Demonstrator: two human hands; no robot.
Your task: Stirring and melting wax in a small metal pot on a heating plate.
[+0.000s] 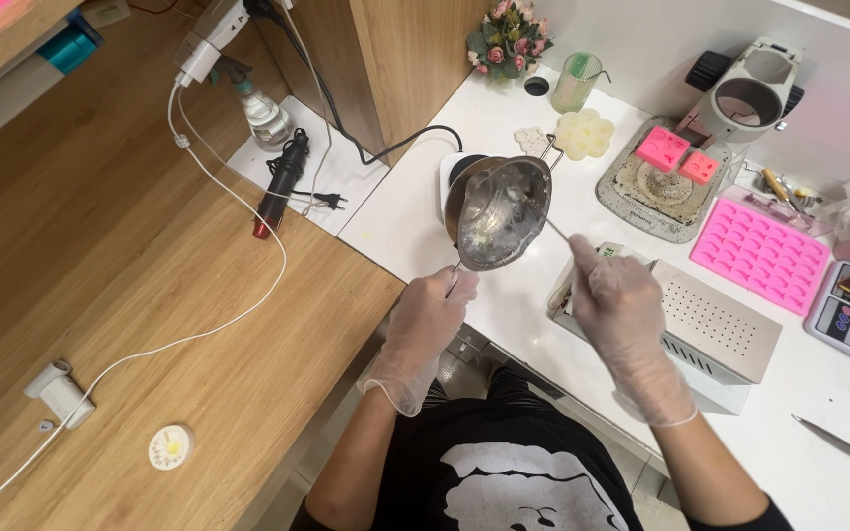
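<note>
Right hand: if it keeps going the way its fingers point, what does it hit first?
Likely the metal melting pot: the gloved right hand points up-left along the thin stirring rod it holds, which already reaches into the pot. Depth is uncertain.

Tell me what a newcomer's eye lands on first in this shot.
The shiny metal pot at centre, on a small hot plate on the white counter: the gloved left hand holds its handle while the gloved right hand dips a thin stick into it. Next, the bright pink moulds, a large tray at right and two small blocks behind it. A white cable snakes over the wooden surface at left.
</note>
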